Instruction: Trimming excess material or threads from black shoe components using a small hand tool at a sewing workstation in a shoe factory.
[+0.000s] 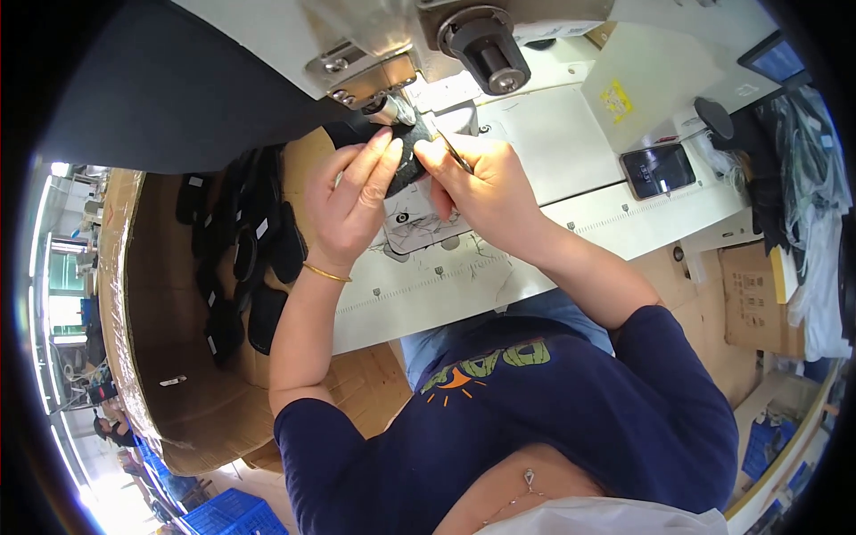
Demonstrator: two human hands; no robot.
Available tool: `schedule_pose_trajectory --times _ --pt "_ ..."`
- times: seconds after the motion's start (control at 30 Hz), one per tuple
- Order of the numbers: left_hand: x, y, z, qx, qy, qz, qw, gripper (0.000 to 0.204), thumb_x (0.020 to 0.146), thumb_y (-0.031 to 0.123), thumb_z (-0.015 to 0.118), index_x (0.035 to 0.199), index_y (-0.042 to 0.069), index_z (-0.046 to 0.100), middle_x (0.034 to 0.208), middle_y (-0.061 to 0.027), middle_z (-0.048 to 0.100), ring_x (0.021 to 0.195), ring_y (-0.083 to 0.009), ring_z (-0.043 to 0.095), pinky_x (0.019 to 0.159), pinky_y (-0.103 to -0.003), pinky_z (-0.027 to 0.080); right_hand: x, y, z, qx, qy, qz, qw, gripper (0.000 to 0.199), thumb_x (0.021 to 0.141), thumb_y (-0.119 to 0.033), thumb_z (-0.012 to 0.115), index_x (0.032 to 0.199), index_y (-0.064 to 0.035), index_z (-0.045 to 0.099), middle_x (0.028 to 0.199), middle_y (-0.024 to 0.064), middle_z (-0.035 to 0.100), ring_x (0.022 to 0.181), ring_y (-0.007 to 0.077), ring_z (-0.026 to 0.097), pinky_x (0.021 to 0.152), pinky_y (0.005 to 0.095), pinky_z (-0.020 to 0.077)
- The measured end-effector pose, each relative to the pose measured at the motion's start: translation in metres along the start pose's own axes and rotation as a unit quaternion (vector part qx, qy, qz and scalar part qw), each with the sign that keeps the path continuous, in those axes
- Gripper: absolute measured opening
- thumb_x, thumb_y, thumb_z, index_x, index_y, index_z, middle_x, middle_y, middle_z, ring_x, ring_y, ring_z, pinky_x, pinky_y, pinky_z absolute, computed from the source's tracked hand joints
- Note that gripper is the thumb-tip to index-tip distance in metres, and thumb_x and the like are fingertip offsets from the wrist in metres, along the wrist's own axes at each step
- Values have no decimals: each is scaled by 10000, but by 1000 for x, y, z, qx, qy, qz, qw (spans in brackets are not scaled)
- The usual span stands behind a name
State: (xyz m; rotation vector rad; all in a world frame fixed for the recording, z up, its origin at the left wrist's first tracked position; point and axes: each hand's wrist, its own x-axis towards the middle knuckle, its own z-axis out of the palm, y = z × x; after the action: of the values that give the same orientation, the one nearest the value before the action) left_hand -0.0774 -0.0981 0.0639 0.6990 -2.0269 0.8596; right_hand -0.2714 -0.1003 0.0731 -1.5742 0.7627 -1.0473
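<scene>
A small black fabric piece (409,167), padded-looking and curved, lies under the metal presser parts (390,109) of a sewing machine. My left hand (350,198) has its fingers drawn together on the piece's left edge, gripping it; the thumb is mostly hidden. On the opposite side my right hand (486,189) pinches near the piece's right edge. A slim dark tool (458,154) sticks out between the right fingers; its kind cannot be made out. Whether those fingers also grip the fabric is unclear.
Overhead hangs the sewing machine head (357,36). Loose thread bits lie on the white table (553,214), which has a ruler along its front edge. A phone (658,170) rests at right. At left, a cardboard box (169,312) holds several black pieces (259,227).
</scene>
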Motion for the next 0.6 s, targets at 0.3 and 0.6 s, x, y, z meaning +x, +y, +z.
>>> schedule_pose_trajectory --times 0.3,0.6 --pt "3 3 -1 71 -32 -47 996 427 626 -13 673 1047 30 729 1044 -50 693 854 -211 627 718 -331 482 2 8 10 58 31 -20 998 321 981 -219 542 754 -10 629 563 31 614 492 44 461 453 241 363" --pt "31 37 -13 146 -85 -70 983 292 657 78 695 941 9 706 976 -67 683 850 -195 621 728 -324 465 3 9 4 124 26 18 992 334 977 -220 574 698 -46 634 587 14 628 463 13 420 413 200 299"
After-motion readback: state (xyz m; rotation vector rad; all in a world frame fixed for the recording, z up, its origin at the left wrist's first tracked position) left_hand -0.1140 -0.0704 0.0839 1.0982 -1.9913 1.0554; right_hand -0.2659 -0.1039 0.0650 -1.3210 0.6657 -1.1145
